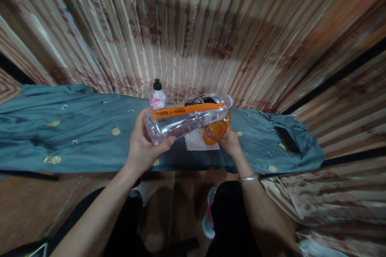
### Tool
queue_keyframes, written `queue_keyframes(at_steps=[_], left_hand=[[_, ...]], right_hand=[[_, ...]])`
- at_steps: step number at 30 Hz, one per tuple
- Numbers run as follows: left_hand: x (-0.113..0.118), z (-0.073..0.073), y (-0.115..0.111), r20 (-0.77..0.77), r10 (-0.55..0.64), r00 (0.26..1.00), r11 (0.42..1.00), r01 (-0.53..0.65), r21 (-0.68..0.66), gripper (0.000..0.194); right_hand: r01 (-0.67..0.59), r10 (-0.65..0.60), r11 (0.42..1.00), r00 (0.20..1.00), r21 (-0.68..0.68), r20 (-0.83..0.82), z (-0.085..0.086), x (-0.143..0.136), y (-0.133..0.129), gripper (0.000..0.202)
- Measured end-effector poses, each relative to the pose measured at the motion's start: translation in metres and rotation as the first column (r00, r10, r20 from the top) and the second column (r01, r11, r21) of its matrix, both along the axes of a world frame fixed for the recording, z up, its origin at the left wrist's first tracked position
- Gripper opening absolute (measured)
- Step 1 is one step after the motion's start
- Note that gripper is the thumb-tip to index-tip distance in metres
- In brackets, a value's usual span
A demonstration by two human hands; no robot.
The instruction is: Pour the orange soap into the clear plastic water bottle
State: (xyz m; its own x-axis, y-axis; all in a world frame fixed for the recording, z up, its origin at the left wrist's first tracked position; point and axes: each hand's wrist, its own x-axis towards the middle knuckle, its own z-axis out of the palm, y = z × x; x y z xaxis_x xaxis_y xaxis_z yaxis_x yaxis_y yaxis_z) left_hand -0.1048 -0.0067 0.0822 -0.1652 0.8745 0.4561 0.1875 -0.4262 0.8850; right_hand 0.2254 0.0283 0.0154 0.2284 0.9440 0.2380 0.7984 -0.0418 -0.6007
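My left hand (147, 140) grips the bottom end of a large clear plastic bottle (187, 118) with an orange and silver label. The bottle lies tilted, almost level, its neck pointing right and slightly up. My right hand (224, 140) is wrapped round an orange see-through container (215, 131), just below the bottle's neck. The upper part of that container is hidden behind the bottle, so I cannot tell whether the two touch. Under them a white tissue (200, 142) lies on the cloth.
A teal patterned cloth (90, 136) covers a long narrow table. Behind the bottle stands a small bottle with a black cap (157, 96). A dark phone (286, 139) lies at the right. Striped curtains (181, 28) hang close behind, and dark poles (337, 76) cross at the right.
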Motion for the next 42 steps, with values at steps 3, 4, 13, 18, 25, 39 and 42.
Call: queue_keyframes(at_steps=[3,4,13,18,25,39,42], left_hand=[[-0.001,-0.003,0.002,-0.006,-0.014,1.000,1.000,0.014,0.015,0.102],[-0.002,-0.004,0.002,-0.008,-0.017,1.000,1.000,0.017,0.022,0.103],[-0.001,-0.006,0.003,-0.025,-0.006,1.000,0.999,0.008,0.048,0.098],[0.000,-0.005,0.002,-0.020,-0.010,1.000,0.998,0.011,0.068,0.097],[-0.001,-0.004,0.002,-0.036,-0.003,0.999,0.997,0.006,0.073,0.095],[0.000,-0.002,0.002,-0.004,-0.005,1.000,0.999,0.006,0.037,0.099],[0.000,-0.002,0.001,-0.005,-0.003,1.000,0.999,0.004,0.044,0.097]], right_hand=[[0.026,-0.028,0.998,0.999,-0.059,-0.028,0.000,0.001,0.001,0.070],[0.029,-0.031,0.997,0.999,-0.068,-0.035,0.000,0.001,0.001,0.069],[0.025,-0.031,0.998,0.994,-0.058,-0.102,0.005,-0.003,-0.001,0.071],[0.035,-0.040,0.997,0.996,-0.064,-0.078,0.009,-0.006,-0.003,0.068],[0.050,-0.056,0.994,0.997,-0.100,-0.057,0.012,-0.007,-0.003,0.072],[0.027,-0.034,0.995,0.996,-0.092,-0.080,0.010,-0.004,-0.001,0.070],[0.020,-0.028,0.995,0.997,-0.098,-0.076,0.011,-0.004,-0.001,0.071]])
